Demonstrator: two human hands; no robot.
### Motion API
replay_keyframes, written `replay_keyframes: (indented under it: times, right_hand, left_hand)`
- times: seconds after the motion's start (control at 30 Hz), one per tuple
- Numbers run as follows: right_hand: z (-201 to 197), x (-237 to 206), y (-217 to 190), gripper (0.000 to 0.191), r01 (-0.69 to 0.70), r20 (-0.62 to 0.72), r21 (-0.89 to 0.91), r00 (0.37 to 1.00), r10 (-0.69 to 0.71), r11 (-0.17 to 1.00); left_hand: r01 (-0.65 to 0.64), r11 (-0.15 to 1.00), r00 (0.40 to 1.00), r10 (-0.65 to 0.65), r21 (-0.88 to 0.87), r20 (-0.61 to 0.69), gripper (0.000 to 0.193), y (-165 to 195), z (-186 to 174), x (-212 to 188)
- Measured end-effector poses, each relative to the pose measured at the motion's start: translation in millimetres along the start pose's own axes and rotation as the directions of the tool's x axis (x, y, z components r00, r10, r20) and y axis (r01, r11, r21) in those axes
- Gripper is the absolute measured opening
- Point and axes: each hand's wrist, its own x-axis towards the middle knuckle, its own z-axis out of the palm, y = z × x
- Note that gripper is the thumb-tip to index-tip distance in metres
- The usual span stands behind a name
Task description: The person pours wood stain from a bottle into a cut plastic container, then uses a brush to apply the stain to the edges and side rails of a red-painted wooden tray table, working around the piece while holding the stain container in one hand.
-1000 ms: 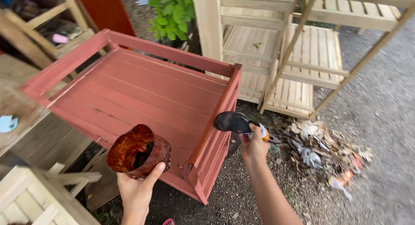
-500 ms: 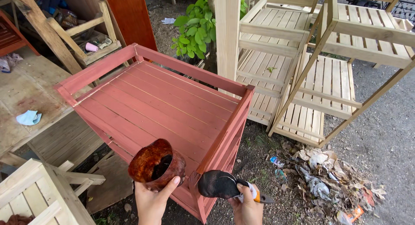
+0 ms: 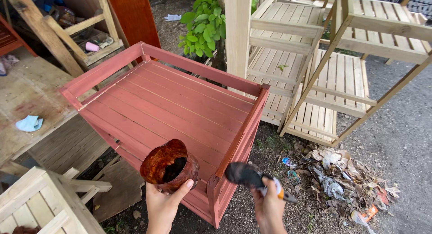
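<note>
Stain cup (image 3: 170, 166): brown-smeared, translucent, held upright in left hand (image 3: 163, 206), fingers wrapped round its base, thumb on the near side. Sits just over the near edge of the red-painted wooden shelf unit (image 3: 171, 108), which lies on its side.

Risks, L to R:
- Cup: grip is low on a slick-looking wall; a tilt toward the shelf would prob. slop dark liquid onto the painted slats or down the wrist.
- Brush (image 3: 252, 176): dark, loaded head, close to shelf's near corner post but apart from it. Drips could land on the post or the gravel; a bump on the edge may smear an uneven patch.
- Right hand (image 3: 270, 206): closed round the brush handle, short grip near the orange band, so less reach across the far slats, I'd judge.

Containers & contents:
- Pale wooden crate (image 3: 40, 202), bottom left: inside not visible, cannot tell contents.
- Open wooden frame box (image 3: 92, 38), upper left: holds a small pink item and misc. clutter, too small to ID.
- Stain cup: dark pool low inside, level unclear; walls coated brown.
- Shelf unit: slatted tray face bare, nothing on it.
- Unpainted slatted racks (image 3: 315, 81), right: a leaf or two on the slats.

Other: blue rag (image 3: 29, 123) on worn tabletop, left; litter pile (image 3: 342, 180) on ground, right.
</note>
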Motion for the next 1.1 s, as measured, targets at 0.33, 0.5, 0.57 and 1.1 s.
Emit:
replay_keyframes:
  times: [0.33,0.5,0.57,1.1]
  right_hand:
    - [3.8,-15.2,-2.1,0.027,0.055,-0.005,0.071,0.998,-0.055,0.996]
    - [9.9,-24.8,-8.0,0.026,0.103,-0.044,0.067,0.994,-0.1,0.992]
    - [-1.5,-39.6,-3.7,0.023,0.071,-0.028,0.025,0.997,-0.071,0.997]
    - [3.4,-2.3,-12.0,0.023,-0.097,0.048,-0.099,0.994,0.102,0.99]
  left_hand:
    - [0.043,0.999,0.997,-0.042,-0.007,0.068,0.076,2.4,-7.1,-10.0]
    - [0.061,0.998,0.996,-0.063,0.028,0.06,0.078,3.4,-5.4,-11.4]
    - [0.091,0.996,0.993,-0.09,-0.007,0.074,0.078,3.3,-3.8,-13.1]
    - [-0.061,0.997,0.998,0.06,-0.036,-0.014,0.075,6.2,39.0,4.0]
